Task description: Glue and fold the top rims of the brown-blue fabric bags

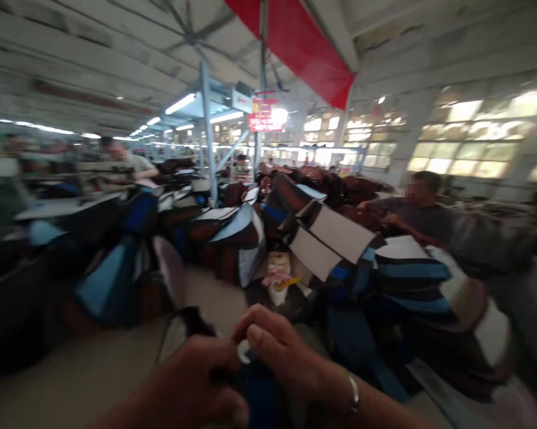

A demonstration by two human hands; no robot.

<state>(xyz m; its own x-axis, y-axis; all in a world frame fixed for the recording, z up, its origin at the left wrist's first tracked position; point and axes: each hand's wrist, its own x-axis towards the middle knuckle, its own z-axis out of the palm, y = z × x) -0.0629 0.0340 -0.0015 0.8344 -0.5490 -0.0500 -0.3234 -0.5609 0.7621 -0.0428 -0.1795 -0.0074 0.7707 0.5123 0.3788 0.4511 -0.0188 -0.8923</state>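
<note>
Fingers bent and drawn together, the right hand pinches one small curved white piece, held low and close to the wearer above one strip of dark blue cloth. The left hand curls against it from the other side, thumb set apart below; blur and shadow hide whether its fingers grip. One shiny metal bracelet circles the right wrist. Across the smooth tan counter lie heaps of floppy fabric pieces in black, brown and blue, too many to count, with two flat, pale rectangular panels and one printed packet. One co-worker is at left, another at right; one red banner hangs overhead.
</note>
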